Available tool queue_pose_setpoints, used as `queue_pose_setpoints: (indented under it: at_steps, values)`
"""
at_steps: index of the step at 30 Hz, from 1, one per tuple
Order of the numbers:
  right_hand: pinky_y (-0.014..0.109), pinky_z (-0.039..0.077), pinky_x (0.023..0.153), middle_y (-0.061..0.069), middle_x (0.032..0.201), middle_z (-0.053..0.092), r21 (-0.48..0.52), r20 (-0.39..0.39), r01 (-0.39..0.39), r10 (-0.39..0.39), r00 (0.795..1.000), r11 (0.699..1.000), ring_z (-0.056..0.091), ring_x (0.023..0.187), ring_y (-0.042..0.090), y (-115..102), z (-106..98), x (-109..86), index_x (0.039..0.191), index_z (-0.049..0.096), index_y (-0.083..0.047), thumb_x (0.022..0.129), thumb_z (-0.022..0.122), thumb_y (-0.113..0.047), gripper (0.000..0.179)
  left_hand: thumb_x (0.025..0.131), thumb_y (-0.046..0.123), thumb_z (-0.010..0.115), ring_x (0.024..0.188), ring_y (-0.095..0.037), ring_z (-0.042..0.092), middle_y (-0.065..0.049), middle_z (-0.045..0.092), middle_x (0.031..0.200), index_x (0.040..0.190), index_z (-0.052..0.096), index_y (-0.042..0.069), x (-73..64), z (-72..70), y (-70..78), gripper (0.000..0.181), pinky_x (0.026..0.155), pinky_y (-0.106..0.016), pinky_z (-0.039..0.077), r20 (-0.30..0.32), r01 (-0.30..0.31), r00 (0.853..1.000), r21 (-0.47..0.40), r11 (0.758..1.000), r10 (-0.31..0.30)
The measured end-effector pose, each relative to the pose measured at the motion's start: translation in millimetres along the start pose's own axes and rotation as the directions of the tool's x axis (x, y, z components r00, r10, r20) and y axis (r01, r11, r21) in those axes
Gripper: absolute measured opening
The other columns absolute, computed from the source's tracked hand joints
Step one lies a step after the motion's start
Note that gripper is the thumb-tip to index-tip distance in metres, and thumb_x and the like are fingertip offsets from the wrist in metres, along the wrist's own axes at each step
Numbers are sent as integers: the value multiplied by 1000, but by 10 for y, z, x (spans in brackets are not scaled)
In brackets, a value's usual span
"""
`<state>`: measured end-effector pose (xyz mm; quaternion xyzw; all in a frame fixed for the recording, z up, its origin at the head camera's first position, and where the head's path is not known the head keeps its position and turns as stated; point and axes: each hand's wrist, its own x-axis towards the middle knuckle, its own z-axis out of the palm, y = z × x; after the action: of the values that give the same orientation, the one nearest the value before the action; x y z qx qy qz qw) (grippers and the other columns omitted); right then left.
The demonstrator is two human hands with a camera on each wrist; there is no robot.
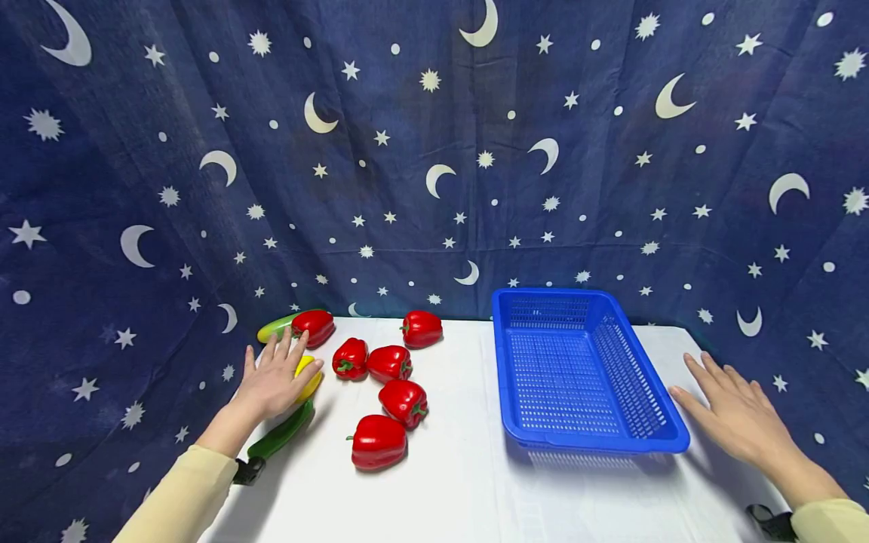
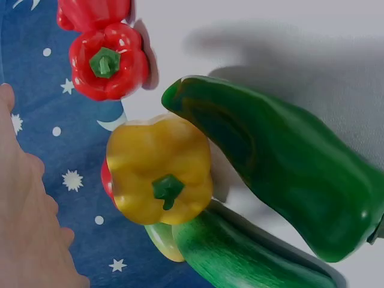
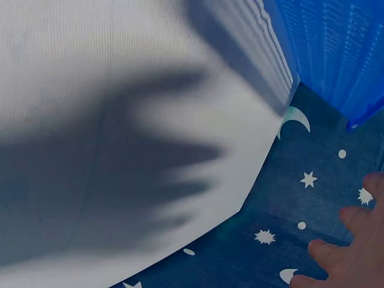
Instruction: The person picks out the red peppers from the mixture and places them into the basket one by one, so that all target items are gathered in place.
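Note:
My left hand (image 1: 271,381), fingers spread and straight, hovers above the left side of the white table and holds nothing. Beneath and beside it are a yellow bell pepper (image 1: 310,379), a long dark green pepper (image 1: 281,434) and a red bell pepper (image 1: 315,327). In the left wrist view the yellow pepper (image 2: 159,165) lies between the dark green pepper (image 2: 288,162) and a green cucumber-like vegetable (image 2: 246,252). My right hand (image 1: 740,415), also spread and empty, is held just right of a blue plastic basket (image 1: 505,369). Its shadow falls on the table in the right wrist view.
Several more red bell peppers (image 1: 378,443) lie loosely grouped left of centre. A long yellow-green vegetable (image 1: 274,329) lies at the back left corner. A dark blue curtain (image 1: 407,151) with moons and stars stands behind and around the white table (image 1: 455,483).

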<state>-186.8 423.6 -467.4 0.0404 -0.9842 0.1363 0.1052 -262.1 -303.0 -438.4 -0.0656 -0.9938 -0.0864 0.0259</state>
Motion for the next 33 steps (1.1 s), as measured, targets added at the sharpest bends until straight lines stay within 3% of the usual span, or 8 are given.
queue_pose_setpoints:
  at_steps: [8,14,17,20,23,25,27,33]
  values:
    - [78,-3,111,34,163,12,123,22,43,-46,999,991,8,145,62,-119,37,-23,164,15,-6,107,49,-44,77,103,66,34,151,-52,6,-27,10,166,162,25,7,-38,22,83,85,113,-75,-8,-20,-37,999,-2,999,37]
    - [79,5,110,27,167,6,288,49,90,-108,993,953,10,146,61,-243,36,-84,165,15,-11,107,52,-36,73,104,62,38,151,-51,8,-27,13,166,162,26,9,-59,22,158,80,112,-75,-8,-27,-67,997,-33,997,66]
    - [78,3,112,22,169,4,352,59,102,-131,990,930,3,152,51,-310,42,-121,166,13,-14,107,53,-33,73,103,62,39,151,-51,9,-26,14,166,162,28,9,-74,30,200,80,113,-76,-7,-36,-84,996,-41,996,83]
    - [75,0,114,17,170,3,388,71,104,-142,987,916,-5,156,24,-369,54,-161,166,11,-19,107,53,-32,73,103,62,41,151,-51,9,-26,15,166,161,30,8,-89,53,234,80,113,-75,-7,-52,-103,994,-50,993,100]
    - [42,-1,124,15,170,6,408,64,115,-154,986,906,-7,148,-7,-403,76,-197,166,13,-21,107,55,-30,73,103,60,43,151,-50,10,-26,16,166,161,32,8,-109,90,261,78,113,-75,-6,-69,-122,991,-66,990,118]
    - [18,-2,116,14,170,7,415,53,128,-164,985,901,-5,141,-19,-416,95,-215,166,15,-21,106,56,-27,73,103,60,44,151,-50,11,-26,18,165,160,33,8,-128,113,280,78,113,-76,-4,-79,-135,988,-74,988,129]
    - [4,-2,102,13,170,8,423,32,150,-179,983,894,-3,139,-21,-421,119,-229,165,17,-19,105,58,-24,73,103,61,43,151,-49,12,-26,19,165,160,33,9,-158,125,307,78,113,-76,-2,-79,-144,987,-83,986,138]
    - [2,0,102,-1,170,6,461,-33,201,-209,977,865,-1,142,-17,-415,184,-299,164,24,-13,100,64,-12,75,104,60,41,151,-49,14,-23,20,166,161,33,11,-284,161,413,76,114,-75,0,-54,-165,986,-101,981,161]
